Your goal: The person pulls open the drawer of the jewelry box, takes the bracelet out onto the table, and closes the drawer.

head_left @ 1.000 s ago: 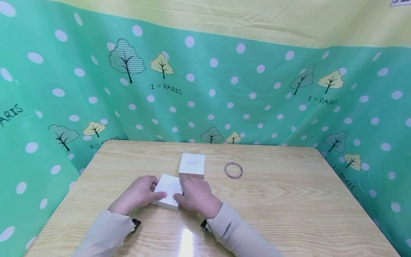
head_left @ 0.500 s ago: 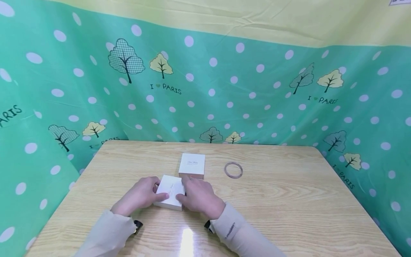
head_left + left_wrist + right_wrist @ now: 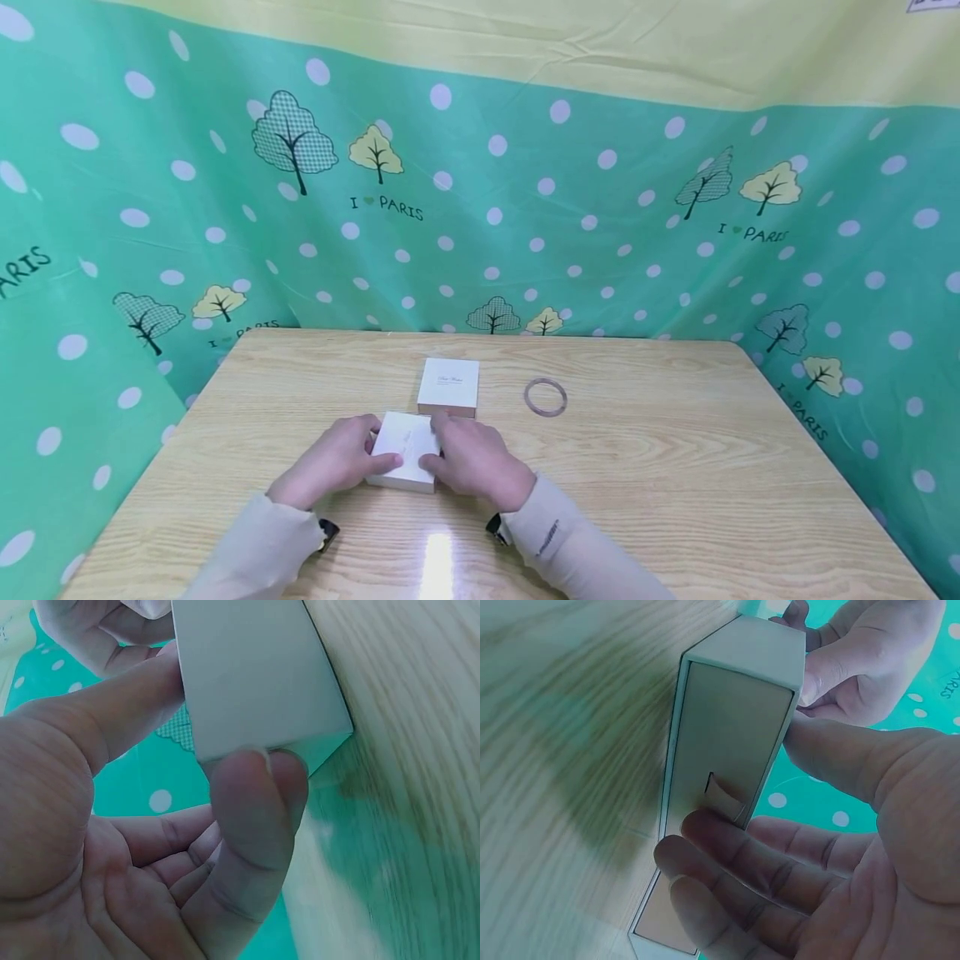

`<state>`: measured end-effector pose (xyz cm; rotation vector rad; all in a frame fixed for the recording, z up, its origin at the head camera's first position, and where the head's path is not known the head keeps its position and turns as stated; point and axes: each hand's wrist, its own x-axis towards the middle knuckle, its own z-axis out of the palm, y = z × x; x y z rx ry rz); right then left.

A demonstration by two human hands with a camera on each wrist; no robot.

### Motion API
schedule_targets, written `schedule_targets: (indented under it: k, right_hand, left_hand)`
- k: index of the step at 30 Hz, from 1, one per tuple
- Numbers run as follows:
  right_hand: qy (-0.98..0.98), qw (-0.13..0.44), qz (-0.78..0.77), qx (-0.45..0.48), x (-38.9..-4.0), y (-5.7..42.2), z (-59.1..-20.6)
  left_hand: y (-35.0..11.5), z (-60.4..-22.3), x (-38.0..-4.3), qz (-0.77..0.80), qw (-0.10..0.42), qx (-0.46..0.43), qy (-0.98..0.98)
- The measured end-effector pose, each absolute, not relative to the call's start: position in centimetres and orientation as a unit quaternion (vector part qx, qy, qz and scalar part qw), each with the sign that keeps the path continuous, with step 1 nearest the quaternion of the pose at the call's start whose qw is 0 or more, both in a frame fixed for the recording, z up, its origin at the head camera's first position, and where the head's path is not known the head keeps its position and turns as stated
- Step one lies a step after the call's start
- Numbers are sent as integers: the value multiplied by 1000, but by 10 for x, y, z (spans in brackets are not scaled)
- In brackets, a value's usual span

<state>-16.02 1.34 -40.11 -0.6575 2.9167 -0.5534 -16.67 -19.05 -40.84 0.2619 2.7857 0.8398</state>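
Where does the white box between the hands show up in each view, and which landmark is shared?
Head: the white box, below and left of centre, between the left hand and right hand.
Left wrist: white box at top centre, cut off above.
Right wrist: white box slanting from top centre to lower left.
Shared landmark: green dotted curtain.

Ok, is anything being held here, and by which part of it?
Yes: the nearer white, square, cardboard-looking box. The left hand holds its left side, the right hand its right, thumbs on top, fingers at the sides.
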Motion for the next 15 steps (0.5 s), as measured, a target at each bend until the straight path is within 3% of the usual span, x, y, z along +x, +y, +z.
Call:
schedule_targets:
  k: [15]
  right_hand:
    - [957,69,-194,-204,-160,22,-403]
  left_hand:
    - [-181,-412,-164,304,108,83,943]
